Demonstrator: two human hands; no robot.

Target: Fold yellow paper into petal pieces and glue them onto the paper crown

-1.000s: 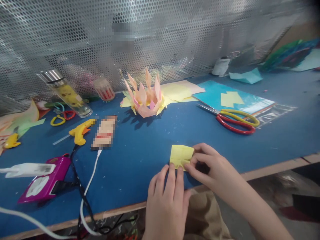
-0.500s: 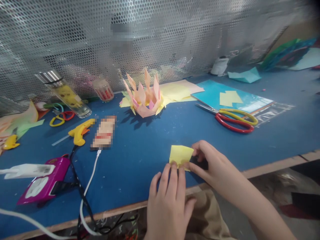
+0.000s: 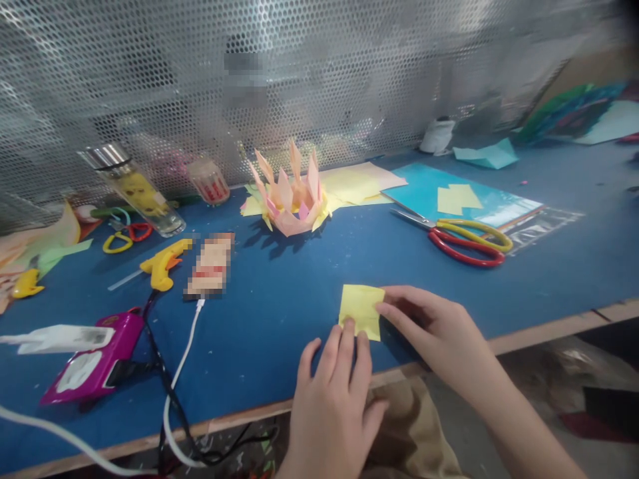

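A small square of yellow paper (image 3: 360, 307) lies near the table's front edge, with a faint crease across its lower part. My left hand (image 3: 333, 392) rests palm down with fingers stretched out, its fingertips pressing on the paper's lower edge. At the right side, my right hand (image 3: 424, 318) pinches the paper's edge between thumb and forefinger. Further back stands a pink and yellow paper crown-like form (image 3: 292, 206) with pointed petals.
Red-and-yellow-handled scissors (image 3: 466, 245) lie to the right, by a blue booklet (image 3: 424, 183) with yellow paper pieces. On the left are a yellow glue gun (image 3: 162, 265), a pixelated phone (image 3: 212, 263) on a white cable, a magenta power strip (image 3: 112, 356) and a glass bottle (image 3: 142, 196).
The yellow paper now lies flatter, its right corner lowered. My right thumb has shifted up along the edge, while my left fingers stay on the lower edge.
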